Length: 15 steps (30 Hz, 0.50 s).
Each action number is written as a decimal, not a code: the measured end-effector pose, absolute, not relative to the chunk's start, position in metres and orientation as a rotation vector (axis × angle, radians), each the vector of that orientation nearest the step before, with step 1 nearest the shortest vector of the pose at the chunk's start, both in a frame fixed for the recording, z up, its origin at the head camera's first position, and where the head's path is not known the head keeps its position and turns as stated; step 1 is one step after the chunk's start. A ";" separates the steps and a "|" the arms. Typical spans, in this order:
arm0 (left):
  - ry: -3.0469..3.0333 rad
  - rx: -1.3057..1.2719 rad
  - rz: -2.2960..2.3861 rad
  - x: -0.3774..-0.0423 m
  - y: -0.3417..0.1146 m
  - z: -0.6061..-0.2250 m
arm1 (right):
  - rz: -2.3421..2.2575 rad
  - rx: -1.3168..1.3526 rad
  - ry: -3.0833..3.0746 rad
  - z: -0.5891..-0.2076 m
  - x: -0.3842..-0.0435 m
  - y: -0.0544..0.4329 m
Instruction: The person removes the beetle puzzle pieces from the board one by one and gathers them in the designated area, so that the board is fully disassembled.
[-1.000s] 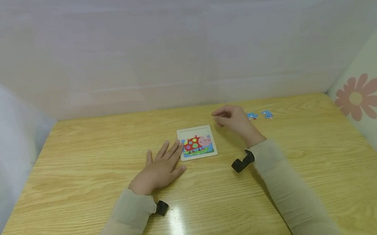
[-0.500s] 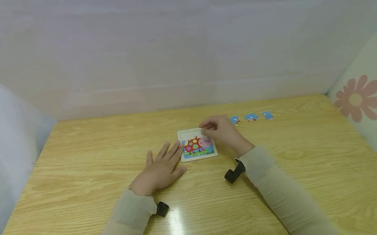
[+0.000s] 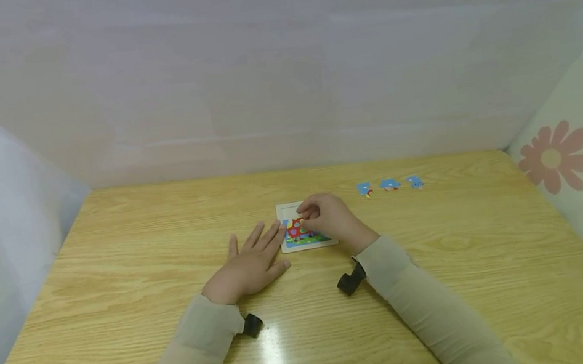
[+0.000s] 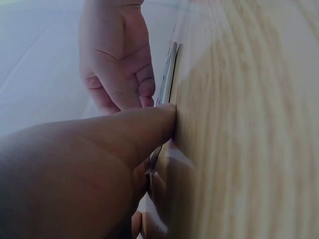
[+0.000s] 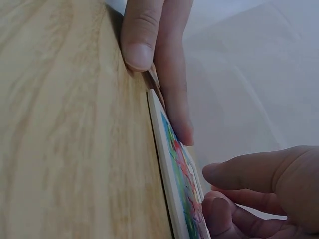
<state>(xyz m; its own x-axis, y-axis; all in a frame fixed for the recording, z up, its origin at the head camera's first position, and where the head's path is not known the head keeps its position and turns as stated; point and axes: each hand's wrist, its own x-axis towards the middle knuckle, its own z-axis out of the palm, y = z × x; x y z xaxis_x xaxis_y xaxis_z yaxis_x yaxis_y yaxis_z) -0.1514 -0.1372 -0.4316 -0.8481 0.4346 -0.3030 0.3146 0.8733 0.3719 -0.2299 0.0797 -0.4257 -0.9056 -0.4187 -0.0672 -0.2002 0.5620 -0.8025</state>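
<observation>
A small square picture puzzle in a pale frame (image 3: 288, 248) lies on the table. Its picture shows a red, spotted ladybug figure, and its upper strip is bare. My left hand (image 3: 247, 270) lies flat with fingers spread, fingertips right at the frame's left edge. Over the puzzle's right part is my right hand (image 3: 330, 219), fingers bent and thumb apart from the index finger. No piece shows between them. In the right wrist view its fingertips are close at the picture surface (image 5: 185, 174). The right hand hides much of the puzzle's right side.
Three loose blue puzzle pieces lie in a row at the back right: a left one (image 3: 364, 189), a middle one (image 3: 389, 184) and a right one (image 3: 414, 182). A pale cloth backdrop (image 3: 278, 84) rises behind the wooden table (image 3: 163, 225).
My right hand has moved left and nearer, from beside the loose pieces to over the puzzle. The leftmost loose piece has come into view. The left hand has stayed in place.
</observation>
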 end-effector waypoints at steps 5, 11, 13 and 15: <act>2.663 0.554 0.448 -0.151 -0.138 -0.432 | -1.213 -0.499 2.558 -0.426 -0.228 0.073; 2.666 0.559 0.442 -0.151 -0.138 -0.434 | -1.192 -0.491 2.558 -0.426 -0.228 0.071; 2.665 0.563 0.440 -0.151 -0.138 -0.434 | -1.189 -0.493 2.555 -0.427 -0.228 0.071; 2.668 0.567 0.435 -0.152 -0.138 -0.434 | -1.182 -0.498 2.553 -0.427 -0.228 0.071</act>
<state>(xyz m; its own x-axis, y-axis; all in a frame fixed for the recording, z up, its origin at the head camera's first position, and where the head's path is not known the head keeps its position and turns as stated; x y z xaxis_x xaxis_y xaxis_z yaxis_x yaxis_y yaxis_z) -0.1517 -0.1383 -0.4337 -0.8474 0.4411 -0.2955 0.3244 0.8708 0.3694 -0.2283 0.0711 -0.4266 -0.9005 -0.4209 -0.1094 -0.1890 0.6052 -0.7733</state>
